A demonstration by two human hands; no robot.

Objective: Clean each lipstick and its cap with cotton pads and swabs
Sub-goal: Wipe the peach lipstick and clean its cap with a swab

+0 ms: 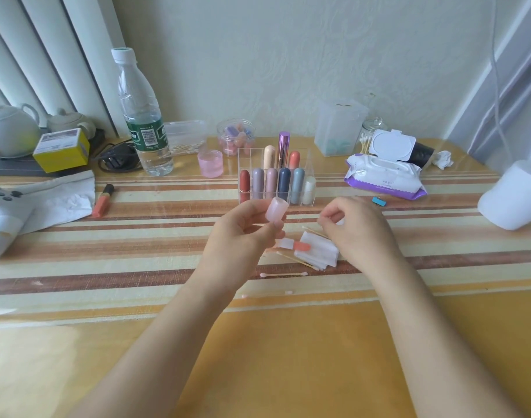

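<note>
Nine lipsticks (284,182) stand in one box (244,159); your left hand (243,233) pinches one pink cap (276,209) at fingertips; right hand (354,227) curled, hold unclear.

From here I make out only a barcode (148,136) on the water bottle (139,95); print on the yellow box (62,150) and wipes pack (384,178) is unreadable.

Whether the right hand (353,229) pinches anything is too small to tell. The left hand (243,233) hides the lower end of the cap (276,208) and the base of the lipstick (302,246). The left edge cuts off the teapot (10,131).
</note>
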